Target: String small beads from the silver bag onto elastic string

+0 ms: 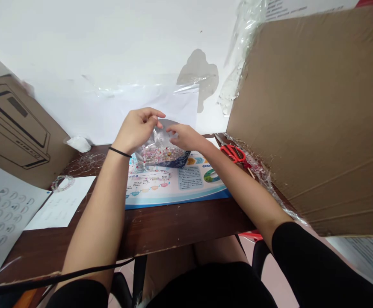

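Right of the bead bag [164,155], red-handled scissors [233,153] lie near cardboard [315,111].

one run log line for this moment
left hand: near beads | right hand: near beads | grip: unclear, both | scissors: right of both hands

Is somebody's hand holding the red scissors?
No, the red scissors lie on the table, apart from the left hand and the right hand.

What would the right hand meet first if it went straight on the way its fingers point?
The right hand would most likely meet the left hand, facing it across a small gap; depth is unclear in this single view, so it might brush the clear bag first.
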`<state>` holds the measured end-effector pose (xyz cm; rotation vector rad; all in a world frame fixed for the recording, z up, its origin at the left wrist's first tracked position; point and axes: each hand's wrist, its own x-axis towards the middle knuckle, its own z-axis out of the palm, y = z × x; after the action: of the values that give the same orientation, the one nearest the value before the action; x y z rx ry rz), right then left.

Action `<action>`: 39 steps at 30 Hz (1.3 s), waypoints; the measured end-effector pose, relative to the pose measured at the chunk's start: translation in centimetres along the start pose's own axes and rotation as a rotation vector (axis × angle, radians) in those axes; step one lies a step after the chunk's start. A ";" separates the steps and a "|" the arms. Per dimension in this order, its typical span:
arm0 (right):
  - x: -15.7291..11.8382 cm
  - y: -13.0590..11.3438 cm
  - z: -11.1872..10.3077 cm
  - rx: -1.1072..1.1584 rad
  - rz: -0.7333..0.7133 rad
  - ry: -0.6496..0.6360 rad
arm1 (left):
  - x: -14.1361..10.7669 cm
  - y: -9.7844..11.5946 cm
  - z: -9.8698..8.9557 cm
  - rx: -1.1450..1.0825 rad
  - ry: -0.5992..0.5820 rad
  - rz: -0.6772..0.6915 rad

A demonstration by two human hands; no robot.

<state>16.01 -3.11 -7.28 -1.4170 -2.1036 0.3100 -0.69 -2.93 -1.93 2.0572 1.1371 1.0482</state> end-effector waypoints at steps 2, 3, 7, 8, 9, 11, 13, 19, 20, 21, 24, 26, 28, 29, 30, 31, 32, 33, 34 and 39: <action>-0.1 -0.6 -0.2 0.170 -0.048 -0.008 | -0.4 0.5 0.0 -0.053 -0.047 -0.001; -0.2 -0.9 -0.4 0.261 -0.060 -0.021 | -0.5 0.8 0.0 -0.077 -0.061 -0.002; -0.5 -1.8 -0.9 0.507 -0.053 -0.028 | -0.8 1.3 -0.1 -0.097 -0.049 -0.012; -0.5 -1.8 -0.9 0.525 -0.048 -0.015 | -0.7 1.2 -0.1 -0.090 -0.037 -0.013; -0.5 -1.7 -0.9 0.529 -0.042 -0.005 | -0.6 1.1 -0.1 -0.084 -0.018 -0.013; -0.4 -1.3 -0.7 0.516 -0.025 0.004 | -0.3 0.9 -0.1 -0.083 0.033 -0.011; -0.3 -0.9 -0.5 0.471 -0.005 -0.011 | -0.1 0.8 -0.2 -0.099 0.098 -0.006; 0.0 -0.1 -0.2 0.245 0.007 -0.029 | 0.1 0.8 -0.5 -0.198 0.317 0.039; 0.0 -0.1 -0.2 0.214 0.012 -0.012 | 0.1 0.7 -0.5 -0.200 0.327 0.044; 0.0 -0.2 -0.2 0.187 0.017 0.013 | 0.1 0.6 -0.6 -0.189 0.326 0.044; 0.1 -0.6 -0.5 0.140 0.018 0.123 | 0.2 0.2 -0.7 -0.087 0.271 0.014; 0.0 -1.0 -0.8 0.147 0.011 0.198 | 0.1 -0.1 -0.6 0.038 0.184 -0.019; -0.2 -1.5 -1.1 0.199 0.012 0.247 | -0.1 -0.3 -0.4 0.197 0.020 -0.051; -0.3 -1.8 -1.2 0.244 0.018 0.260 | -0.1 -0.3 -0.3 0.281 -0.068 -0.061; -0.4 -2.0 -1.3 0.303 0.023 0.266 | -0.2 -0.2 -0.2 0.360 -0.148 -0.065; -0.5 -2.2 -1.4 0.369 0.029 0.268 | -0.3 -0.2 -0.1 0.425 -0.206 -0.065; -0.5 -2.3 -1.5 0.437 0.035 0.268 | -0.3 -0.1 0.0 0.471 -0.231 -0.062; -0.5 -2.4 -1.5 0.498 0.040 0.271 | -0.3 -0.1 0.0 0.496 -0.228 -0.059; -0.5 -2.4 -1.5 0.548 0.046 0.279 | -0.3 0.0 0.0 0.501 -0.209 -0.059; 0.1 -1.5 -1.1 0.560 0.060 0.318 | 0.3 0.0 -0.4 0.219 0.077 -0.023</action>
<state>15.50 -3.78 -5.66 -1.1060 -1.5559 0.5997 -0.95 -2.66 -1.65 2.1808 1.3641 1.0392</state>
